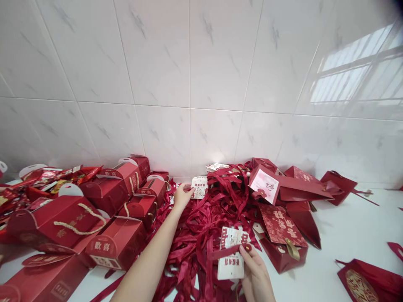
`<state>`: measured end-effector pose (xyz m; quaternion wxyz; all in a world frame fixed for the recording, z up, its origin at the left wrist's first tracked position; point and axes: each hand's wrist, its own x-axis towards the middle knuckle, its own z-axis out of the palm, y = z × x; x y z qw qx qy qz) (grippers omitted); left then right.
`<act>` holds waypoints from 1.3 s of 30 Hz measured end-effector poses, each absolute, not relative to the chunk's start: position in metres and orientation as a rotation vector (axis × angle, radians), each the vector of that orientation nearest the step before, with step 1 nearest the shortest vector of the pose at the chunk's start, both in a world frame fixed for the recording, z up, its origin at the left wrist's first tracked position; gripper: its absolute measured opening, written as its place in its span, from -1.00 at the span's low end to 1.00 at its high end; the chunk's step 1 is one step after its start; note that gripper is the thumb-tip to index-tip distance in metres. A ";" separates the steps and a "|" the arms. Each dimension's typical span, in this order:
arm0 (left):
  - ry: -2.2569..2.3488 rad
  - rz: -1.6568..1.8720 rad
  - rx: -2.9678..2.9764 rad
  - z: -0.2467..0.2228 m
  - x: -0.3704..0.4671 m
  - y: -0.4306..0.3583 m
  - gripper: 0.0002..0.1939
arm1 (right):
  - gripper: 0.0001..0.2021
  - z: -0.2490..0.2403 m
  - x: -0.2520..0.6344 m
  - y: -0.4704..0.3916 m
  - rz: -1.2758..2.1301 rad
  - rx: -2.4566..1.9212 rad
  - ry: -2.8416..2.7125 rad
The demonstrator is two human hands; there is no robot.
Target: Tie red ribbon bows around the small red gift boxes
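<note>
My left hand (181, 195) reaches to the back of the surface, thumb and fingers closed on the edge of a white printed card (200, 187) with red characters and small figures. Nearer to me, my right hand (256, 270) grips several similar white cards (231, 267), fanned out one over another. A red ribbon (224, 252) crosses the front of those cards and runs under my right thumb. Between and beneath both hands spreads a tangled heap of dark red ribbons (201, 226). More white cards (217, 167) lie at the heap's far end.
Red gift boxes with rope handles (116, 243) crowd the left side, with shiny red packets (56, 176) behind them. On the right lie red paper boxes (285, 239) and a red pouch (368, 281) on the white surface (333, 230). A tiled wall (214, 84) closes off the back.
</note>
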<state>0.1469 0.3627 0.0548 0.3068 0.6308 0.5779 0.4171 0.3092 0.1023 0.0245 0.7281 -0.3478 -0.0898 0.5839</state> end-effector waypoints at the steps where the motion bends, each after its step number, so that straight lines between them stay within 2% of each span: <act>1: 1.541 1.114 1.634 0.053 0.148 0.368 -0.68 | -0.59 0.028 0.308 0.101 1.282 -0.769 -0.214; 9: 1.421 1.078 1.602 0.055 0.151 0.396 -0.65 | -0.63 0.052 0.302 0.106 1.241 -0.767 -0.414; 18: 1.256 0.847 1.919 0.056 0.144 0.410 -0.66 | -0.63 0.122 0.339 0.148 1.078 -0.815 -0.718; 24: 1.257 0.677 2.063 0.051 0.156 0.398 -0.66 | -0.62 0.121 0.352 0.154 0.953 -0.814 -0.686; 27: 1.298 0.710 2.131 0.068 0.148 0.381 -0.72 | -0.64 0.113 0.356 0.154 0.965 -0.859 -0.723; 30: 1.310 0.836 2.187 0.100 0.133 0.342 -0.89 | -0.68 0.111 0.356 0.155 0.937 -0.981 -0.935; 35: 1.027 0.847 2.277 0.154 0.124 0.242 -0.87 | -0.93 0.121 0.340 0.156 0.591 -1.021 -1.447; 39: 0.785 0.707 2.243 0.157 0.130 0.226 -0.77 | -0.91 0.123 0.332 0.154 0.647 -0.994 -1.588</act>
